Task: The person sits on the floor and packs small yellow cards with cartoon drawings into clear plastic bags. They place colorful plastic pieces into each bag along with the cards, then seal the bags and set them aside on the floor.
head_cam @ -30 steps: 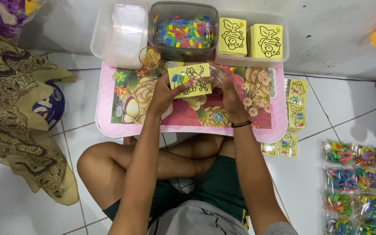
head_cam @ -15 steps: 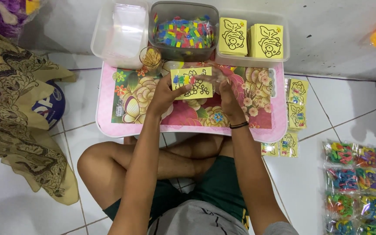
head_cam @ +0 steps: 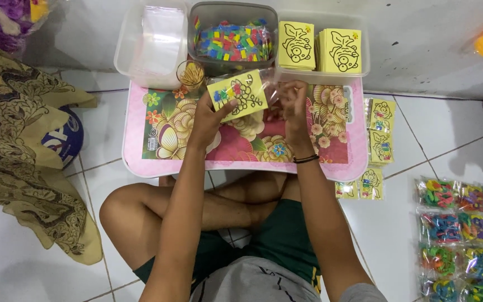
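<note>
Upper centre: your left hand [head_cam: 207, 114] pinches the yellow picture card in its clear plastic sleeve [head_cam: 240, 94]; right hand [head_cam: 293, 99] pinches its edge—keep it taut.

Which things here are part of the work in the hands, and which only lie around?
In use:
- left hand and right hand, holding a yellow card in a clear bag
- card stacks
- tub of coloured pieces
- tub of clear bags
- rubber bands
- pink table

Lying about:
- patterned cloth
- packed toy bags on the floor
- ball
</note>
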